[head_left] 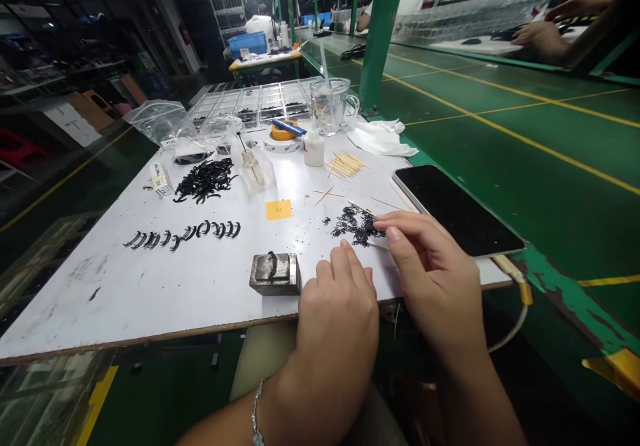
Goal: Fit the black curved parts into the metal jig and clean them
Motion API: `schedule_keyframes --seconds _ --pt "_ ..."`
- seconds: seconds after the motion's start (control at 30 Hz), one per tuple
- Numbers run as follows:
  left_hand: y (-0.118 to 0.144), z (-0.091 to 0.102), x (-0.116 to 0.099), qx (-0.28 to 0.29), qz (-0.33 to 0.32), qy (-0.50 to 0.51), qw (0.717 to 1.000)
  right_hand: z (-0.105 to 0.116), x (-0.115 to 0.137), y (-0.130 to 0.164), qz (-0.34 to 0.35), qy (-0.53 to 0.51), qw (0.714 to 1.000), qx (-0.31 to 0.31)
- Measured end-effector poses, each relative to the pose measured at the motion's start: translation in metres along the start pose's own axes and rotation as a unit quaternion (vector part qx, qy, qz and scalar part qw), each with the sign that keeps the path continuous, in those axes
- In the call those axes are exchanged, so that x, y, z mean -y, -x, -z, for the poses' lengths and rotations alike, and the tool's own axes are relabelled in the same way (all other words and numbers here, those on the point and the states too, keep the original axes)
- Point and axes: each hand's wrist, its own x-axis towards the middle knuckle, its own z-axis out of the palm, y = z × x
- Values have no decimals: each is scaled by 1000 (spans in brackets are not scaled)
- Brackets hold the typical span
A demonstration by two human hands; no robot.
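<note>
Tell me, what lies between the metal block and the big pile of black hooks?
A row of black hooks on the white board, in the head view.

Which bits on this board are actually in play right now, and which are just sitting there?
In play: right hand fingertips on the pile of small black parts; left hand beside the metal block.

Lying about: phone, toothpicks, glass mug, tape roll.
</note>
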Motion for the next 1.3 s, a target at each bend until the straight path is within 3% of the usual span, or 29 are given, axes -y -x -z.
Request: schedule_keyframes --seconds 0.2,0.5,0.67,0.83,0.93,1.1,1.3 --pt "19 9 14 -29 -28 -4 999 1 -2 2 3 5 1000 4" --pt "38 28 47 -2 -118 43 992 1 -2 2 48 56 997 34" --pt "40 24 59 -10 -140 113 984 4 9 26 34 55 997 46" --pt "45 11 68 -81 -180 165 966 5 21 51 33 57 994 85" --pt "52 8 70 -129 -166 229 950 7 27 57 17 57 990 129" --pt "63 17 72 -180 -88 372 906 6 45 54 -50 -18 964 262" --pt "66 29 80 -145 -72 372 914 -5 61 45 -116 -142 931 315"
